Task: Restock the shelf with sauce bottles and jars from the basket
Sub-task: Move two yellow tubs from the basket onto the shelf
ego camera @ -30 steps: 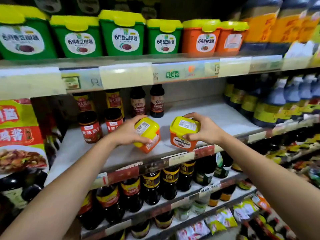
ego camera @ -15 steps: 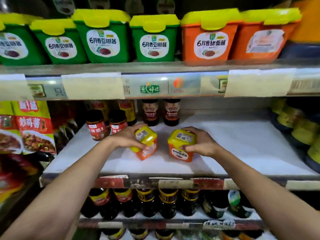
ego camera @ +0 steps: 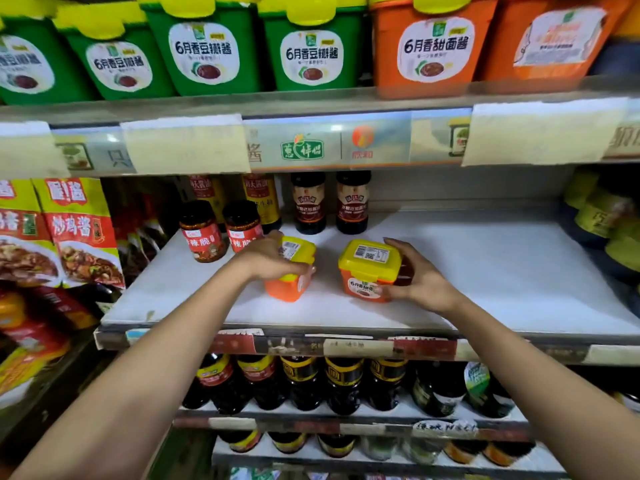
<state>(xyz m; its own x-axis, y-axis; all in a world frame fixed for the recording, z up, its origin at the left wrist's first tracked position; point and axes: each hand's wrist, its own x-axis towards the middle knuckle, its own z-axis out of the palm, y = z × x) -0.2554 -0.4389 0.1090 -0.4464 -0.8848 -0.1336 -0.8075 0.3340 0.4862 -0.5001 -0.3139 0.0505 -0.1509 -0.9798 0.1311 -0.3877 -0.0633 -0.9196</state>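
Note:
Two small orange sauce tubs with yellow lids sit over the white middle shelf [ego camera: 485, 271]. My left hand [ego camera: 265, 259] grips the left tub [ego camera: 289, 289], which is tilted with its lid leaning toward me. My right hand [ego camera: 420, 280] holds the right tub [ego camera: 367, 271] from its right side; this tub stands upright on the shelf, label facing me. The basket is out of view.
Two red-labelled chili jars [ego camera: 204, 233] and several dark bottles [ego camera: 352, 202] stand behind the left tub. Sauce pouches [ego camera: 81, 233] hang at left. Large green [ego camera: 204, 50] and orange tubs [ego camera: 434, 46] fill the top shelf. Dark bottles [ego camera: 343, 382] line the lower shelf; green-labelled bottles [ego camera: 602, 216] at right.
Both hands carried the tubs from the shelf's front edge deeper onto the shelf. The right tub now rests upright on the surface; the view has closed in on the shelf.

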